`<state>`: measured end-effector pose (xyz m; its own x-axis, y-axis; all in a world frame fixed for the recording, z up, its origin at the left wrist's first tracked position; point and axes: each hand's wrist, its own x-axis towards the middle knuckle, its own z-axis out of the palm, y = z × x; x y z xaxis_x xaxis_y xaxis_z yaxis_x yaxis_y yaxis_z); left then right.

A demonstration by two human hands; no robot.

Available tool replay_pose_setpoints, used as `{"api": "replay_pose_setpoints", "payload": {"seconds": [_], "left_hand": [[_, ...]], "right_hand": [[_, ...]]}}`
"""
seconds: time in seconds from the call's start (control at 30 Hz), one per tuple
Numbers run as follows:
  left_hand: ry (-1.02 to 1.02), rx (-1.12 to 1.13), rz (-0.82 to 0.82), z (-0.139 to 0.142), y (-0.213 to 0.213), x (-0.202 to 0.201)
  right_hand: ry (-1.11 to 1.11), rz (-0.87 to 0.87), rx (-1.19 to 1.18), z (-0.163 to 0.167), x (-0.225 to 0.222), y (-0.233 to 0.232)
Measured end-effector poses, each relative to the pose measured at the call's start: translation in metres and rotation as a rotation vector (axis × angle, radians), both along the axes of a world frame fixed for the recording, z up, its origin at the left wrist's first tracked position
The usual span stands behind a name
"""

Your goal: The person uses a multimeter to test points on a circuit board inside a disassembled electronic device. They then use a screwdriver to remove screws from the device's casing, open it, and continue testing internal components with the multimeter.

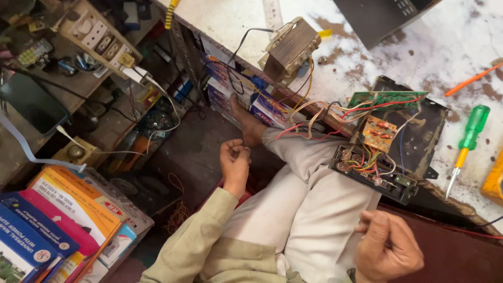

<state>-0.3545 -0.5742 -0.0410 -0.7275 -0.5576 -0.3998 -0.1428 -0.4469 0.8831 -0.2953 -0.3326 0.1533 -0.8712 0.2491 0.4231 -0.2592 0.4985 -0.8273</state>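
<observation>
The left hand [234,160] hangs loosely curled over the dark floor, fingertips pinched together on nothing I can make out. The right hand [386,246] rests half-closed by the raised knee, holding nothing. Just above it an opened black chassis [419,141] with circuit boards and coloured wires sits at the workbench [450,47] edge. A green-handled screwdriver [468,141] lies beside it. Lower left, flat cartons [63,220] in orange, pink and blue stand stacked.

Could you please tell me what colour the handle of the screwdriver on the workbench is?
The screwdriver has a translucent green handle with an orange-yellow collar, seen in the head view.
</observation>
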Motion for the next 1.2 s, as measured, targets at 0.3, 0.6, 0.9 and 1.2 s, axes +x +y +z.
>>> {"api": "replay_pose_setpoints", "payload": {"seconds": [0.3,0.6,0.9,1.2], "left_hand": [[0.111,-0.008,-0.109,0.000,0.010,-0.028],[0.188,0.186,-0.009,0.037,-0.041,-0.074],[0.168,-0.183,0.100,0.061,-0.064,-0.119],[0.285,-0.006,-0.079,0.067,-0.082,-0.087]], "right_hand": [[-0.100,0.096,0.116,-0.002,-0.006,-0.024],[-0.161,0.199,0.071,-0.019,-0.012,-0.026],[-0.268,0.512,0.041,-0.008,-0.021,-0.090],[-0.136,0.610,0.197,0.026,-0.061,-0.175]]}}
